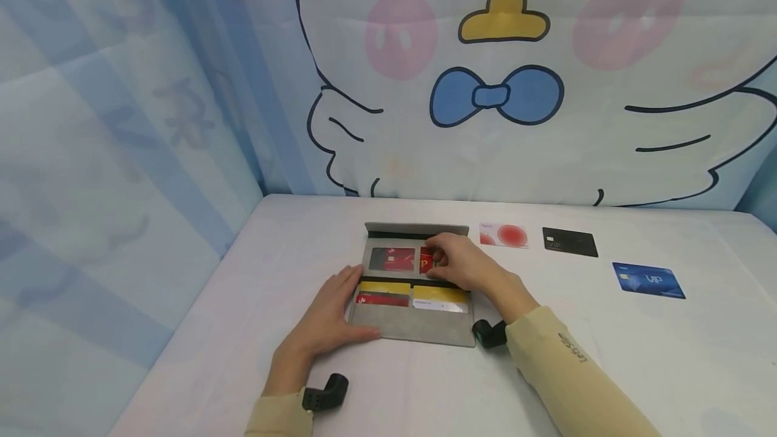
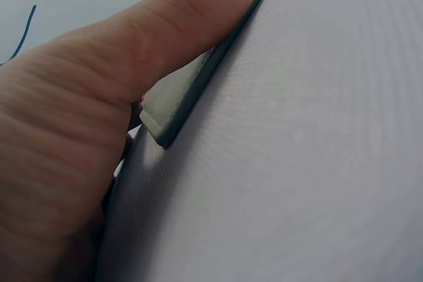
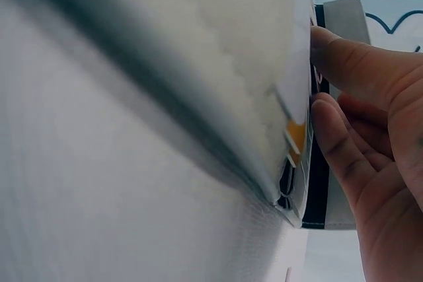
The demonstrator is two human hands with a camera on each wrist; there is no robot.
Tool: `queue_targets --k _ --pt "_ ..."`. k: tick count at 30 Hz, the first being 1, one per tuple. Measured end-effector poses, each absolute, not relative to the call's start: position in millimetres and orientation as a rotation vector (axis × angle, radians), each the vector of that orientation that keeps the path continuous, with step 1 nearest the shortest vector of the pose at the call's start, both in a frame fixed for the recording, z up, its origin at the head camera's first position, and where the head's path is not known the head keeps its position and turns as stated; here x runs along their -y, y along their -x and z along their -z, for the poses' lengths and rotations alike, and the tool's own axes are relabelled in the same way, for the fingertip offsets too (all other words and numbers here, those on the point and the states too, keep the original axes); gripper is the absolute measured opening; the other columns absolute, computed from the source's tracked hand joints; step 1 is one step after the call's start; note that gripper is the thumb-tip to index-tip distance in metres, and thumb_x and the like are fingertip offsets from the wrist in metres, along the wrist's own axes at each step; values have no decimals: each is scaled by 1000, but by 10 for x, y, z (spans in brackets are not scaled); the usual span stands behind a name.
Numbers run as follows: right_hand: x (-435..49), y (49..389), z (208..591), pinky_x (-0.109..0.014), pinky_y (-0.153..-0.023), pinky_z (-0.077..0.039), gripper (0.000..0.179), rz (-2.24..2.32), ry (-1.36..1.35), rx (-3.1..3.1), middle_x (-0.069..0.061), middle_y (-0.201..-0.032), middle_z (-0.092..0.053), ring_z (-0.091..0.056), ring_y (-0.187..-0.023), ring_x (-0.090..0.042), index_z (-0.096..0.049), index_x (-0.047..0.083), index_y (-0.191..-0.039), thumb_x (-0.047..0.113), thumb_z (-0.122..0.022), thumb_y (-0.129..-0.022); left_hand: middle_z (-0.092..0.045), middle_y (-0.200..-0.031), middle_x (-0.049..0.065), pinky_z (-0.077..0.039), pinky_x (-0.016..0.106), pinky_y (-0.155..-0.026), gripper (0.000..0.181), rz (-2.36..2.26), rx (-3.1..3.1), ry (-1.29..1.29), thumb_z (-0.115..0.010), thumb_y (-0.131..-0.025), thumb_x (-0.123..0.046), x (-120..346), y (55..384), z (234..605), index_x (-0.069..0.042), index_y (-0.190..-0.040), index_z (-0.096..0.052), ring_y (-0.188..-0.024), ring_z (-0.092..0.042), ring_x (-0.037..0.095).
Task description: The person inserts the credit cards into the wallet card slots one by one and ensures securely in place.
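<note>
In the head view, a grey card wallet [image 1: 413, 326] lies unfolded on the white table. My left hand [image 1: 324, 315] holds its left side, the thumb along the near edge and the fingers at the left edge. Seen from the left wrist, the thumb [image 2: 192, 14] presses on the stitched border. My right hand [image 1: 464, 261] pinches a red card [image 1: 425, 261] at the upper right pocket; part of the card is hidden by the fingers. Beside it, a red and grey card [image 1: 394, 259] shows in the upper left pocket. Yellow-topped cards [image 1: 442, 294] fill the lower pockets.
Right of the wallet lie a white and pink card [image 1: 504, 235], a black card [image 1: 569, 241] and a blue VIP card [image 1: 648, 280]. Behind the table [image 1: 425, 396] hangs a printed cloth [image 1: 498, 160]. Black wrist cameras [image 1: 328, 393] sit on both sleeves.
</note>
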State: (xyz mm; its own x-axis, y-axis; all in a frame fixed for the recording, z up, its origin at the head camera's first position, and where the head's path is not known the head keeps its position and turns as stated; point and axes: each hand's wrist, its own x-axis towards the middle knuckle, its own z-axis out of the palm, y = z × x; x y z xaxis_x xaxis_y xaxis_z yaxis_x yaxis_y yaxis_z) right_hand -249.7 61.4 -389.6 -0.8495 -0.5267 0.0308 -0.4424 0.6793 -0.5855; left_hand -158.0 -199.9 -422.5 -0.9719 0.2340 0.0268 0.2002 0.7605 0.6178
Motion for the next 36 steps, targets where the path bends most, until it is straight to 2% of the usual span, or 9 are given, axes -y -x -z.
queue_targets --k 18,26,36 --pt "-839 2471 3862 -31 -77 -52 58 939 783 -2799 -6 -105 -59 -55 -86 -17 -53 4 -128 22 -77 -78 -26 -151 2 -18 48 -110 111 -980 -2900 -347 -78 -61 -59 1990 1572 4210 -15 -148 -27 -138 -19 25" --pt "-975 2467 3816 -38 -84 -50 59 984 742 -2807 -9 -110 -58 -53 -97 -22 -51 5 -129 20 -76 -79 -25 -151 3 -17 48 -110 111 -989 -2901 -353 -78 -60 -60 1992 1580 4222 -15 -148 -27 -138 -18 25" --pt "-1213 2464 3796 -41 -85 -49 57 1056 755 -2819 -11 -116 -58 -54 -99 -22 -52 5 -129 20 -76 -79 -24 -151 3 -19 48 -109 112 -981 -2898 -335 -78 -59 -61 1987 1578 4217 -16 -149 -26 -138 -18 25"
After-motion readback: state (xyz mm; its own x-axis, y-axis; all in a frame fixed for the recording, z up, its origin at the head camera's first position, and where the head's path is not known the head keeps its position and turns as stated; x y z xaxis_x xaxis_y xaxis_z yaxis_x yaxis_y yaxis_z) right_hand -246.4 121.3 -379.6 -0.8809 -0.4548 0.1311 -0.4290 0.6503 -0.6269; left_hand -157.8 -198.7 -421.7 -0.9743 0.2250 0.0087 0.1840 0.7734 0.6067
